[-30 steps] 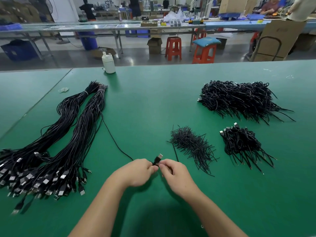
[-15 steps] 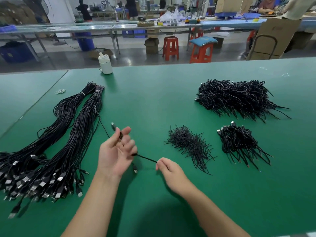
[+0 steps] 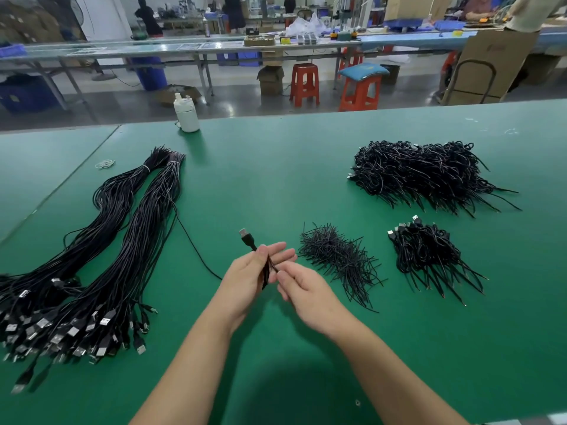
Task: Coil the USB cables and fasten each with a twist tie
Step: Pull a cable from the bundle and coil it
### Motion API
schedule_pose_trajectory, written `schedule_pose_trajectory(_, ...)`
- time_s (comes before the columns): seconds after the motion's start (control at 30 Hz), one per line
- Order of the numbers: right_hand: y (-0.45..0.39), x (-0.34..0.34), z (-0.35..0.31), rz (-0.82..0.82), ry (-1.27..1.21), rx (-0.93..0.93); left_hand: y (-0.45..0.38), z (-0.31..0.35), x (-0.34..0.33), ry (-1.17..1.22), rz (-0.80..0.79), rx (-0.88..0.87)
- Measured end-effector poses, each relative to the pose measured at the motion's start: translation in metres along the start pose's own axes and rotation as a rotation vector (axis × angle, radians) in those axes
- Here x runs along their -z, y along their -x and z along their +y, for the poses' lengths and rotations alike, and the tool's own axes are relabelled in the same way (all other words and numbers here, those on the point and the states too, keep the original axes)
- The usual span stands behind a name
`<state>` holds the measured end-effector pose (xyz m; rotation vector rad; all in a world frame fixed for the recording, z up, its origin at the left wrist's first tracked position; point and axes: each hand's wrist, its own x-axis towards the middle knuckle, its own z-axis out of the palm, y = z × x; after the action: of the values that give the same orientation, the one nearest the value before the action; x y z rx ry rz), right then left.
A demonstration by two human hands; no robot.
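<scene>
Factory floor in the background with long workbenches, red plastic stools [image 3: 304, 84] and cardboard boxes; up front a green felt-topped work table [image 3: 276, 179] fills most of the view. Left hand [image 3: 248, 276] at centre, fingers curled round a folded black USB cable [image 3: 266, 273], holding several loops together in the palm; the cable's silver-tipped USB plug [image 3: 245, 237] sticks up past the fingertips toward 11 o'clock. A tail of the same cable runs off the hand toward 10 o'clock and joins the bundles. Right hand [image 3: 303, 291] just beside the left at its 4 o'clock, thumb and forefinger pinching the cable loops at their upper part, other fingers loosely bent. Two long tied bundles of uncoiled black USB cables [image 3: 122, 240] lie at 9 o'clock, plug ends piled toward the near edge. Small loose pile of thin black twist ties [image 3: 337, 256] at 3 o'clock, near the right hand but apart from it. Small heap of coiled tied cables [image 3: 426, 253] further out at 3 o'clock; big heap of coiled cables [image 3: 423, 176] at 1 o'clock. White plastic bottle [image 3: 185, 113] upright at 11 o'clock near the far edge. Clear rubber bands [image 3: 105, 163] at 10 o'clock, beside the bundle tops
</scene>
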<state>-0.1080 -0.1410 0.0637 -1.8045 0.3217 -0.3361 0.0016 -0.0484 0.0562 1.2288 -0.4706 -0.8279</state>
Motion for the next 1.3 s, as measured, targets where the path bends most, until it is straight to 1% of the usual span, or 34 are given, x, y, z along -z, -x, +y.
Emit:
schedule_pose_trajectory(0.03,0.001,-0.002,0.002,-0.024,0.022,-0.015,-0.001,-0.001,-0.004,0.103,0.006,-0.001)
schedule_pose_trajectory(0.1,0.004,-0.004,0.007,-0.077,-0.010,-0.096,-0.002,0.003,-0.010,0.253,0.047,-0.005)
schedule_pose_trajectory(0.17,0.006,-0.004,0.012,-0.107,-0.052,-0.161,-0.002,0.008,-0.012,0.317,0.079,-0.011)
schedule_pose_trajectory(0.23,0.006,0.002,0.015,-0.106,-0.045,-0.176,0.002,0.010,-0.014,0.337,0.054,0.000)
schedule_pose_trajectory(0.3,0.005,0.008,0.017,-0.095,0.076,-0.146,0.004,0.011,-0.016,0.363,0.020,0.012)
schedule_pose_trajectory(0.33,0.005,0.012,0.018,-0.094,0.099,-0.131,0.005,0.011,-0.016,0.373,0.004,0.020)
schedule_pose_trajectory(0.37,0.004,0.014,0.018,-0.107,0.048,-0.125,0.005,0.010,-0.016,0.374,-0.011,0.028)
schedule_pose_trajectory(0.47,0.005,0.015,0.016,-0.197,-0.291,-0.129,0.007,0.007,-0.019,0.347,-0.066,0.058)
schedule_pose_trajectory(0.5,0.005,0.014,0.016,-0.206,-0.348,-0.129,0.007,0.005,-0.020,0.336,-0.084,0.068)
schedule_pose_trajectory(0.53,0.005,0.013,0.016,-0.189,-0.367,-0.119,0.007,0.004,-0.021,0.318,-0.099,0.078)
schedule_pose_trajectory(0.63,0.006,0.012,0.019,-0.092,-0.300,-0.123,0.009,0.005,-0.019,0.235,-0.172,0.132)
schedule_pose_trajectory(0.73,0.008,0.013,0.020,-0.049,-0.323,-0.165,0.009,0.010,-0.014,0.098,-0.260,0.192)
schedule_pose_trajectory(0.77,0.008,0.014,0.020,-0.028,-0.267,-0.169,0.007,0.010,-0.012,0.021,-0.257,0.195)
schedule_pose_trajectory(0.8,0.007,0.016,0.021,0.001,-0.122,-0.156,0.006,0.011,-0.011,-0.101,-0.224,0.185)
schedule_pose_trajectory(0.83,0.006,0.018,0.023,0.025,0.096,-0.132,0.005,0.011,-0.011,-0.290,-0.157,0.164)
schedule_pose_trajectory(0.87,0.006,0.019,0.026,0.030,0.337,-0.101,0.004,0.011,-0.011,-0.562,-0.084,0.140)
schedule_pose_trajectory(0.9,0.007,0.020,0.028,0.016,0.524,-0.077,0.005,0.010,-0.012,-0.893,-0.021,0.120)
schedule_pose_trajectory(0.93,0.008,0.020,0.030,-0.009,0.619,-0.072,0.006,0.009,-0.014,-1.200,0.032,0.097)
schedule_pose_trajectory(0.97,0.009,0.020,0.032,-0.035,0.673,-0.072,0.008,0.006,-0.016,-1.410,0.073,0.057)
schedule_pose_trajectory(1.0,0.011,0.019,0.034,-0.063,0.730,-0.067,0.009,0.002,-0.015,-1.467,0.093,0.015)
schedule_pose_trajectory(1.03,0.012,0.018,0.036,-0.088,0.791,-0.055,0.008,-0.001,-0.014,-1.425,0.078,-0.001)
schedule_pose_trajectory(1.07,0.014,0.016,0.038,-0.110,0.828,-0.051,0.008,-0.002,-0.012,-1.326,0.042,-0.003)
schedule_pose_trajectory(1.1,0.016,0.015,0.039,-0.116,0.824,-0.057,0.008,-0.003,-0.011,-1.231,-0.010,-0.006)
schedule_pose_trajectory(1.17,0.020,0.013,0.041,-0.115,0.761,-0.080,0.008,-0.005,-0.011,-1.160,-0.074,-0.038)
schedule_pose_trajectory(1.3,0.020,0.004,0.046,-0.167,0.716,-0.124,0.003,-0.013,-0.006,-1.206,-0.039,-0.049)
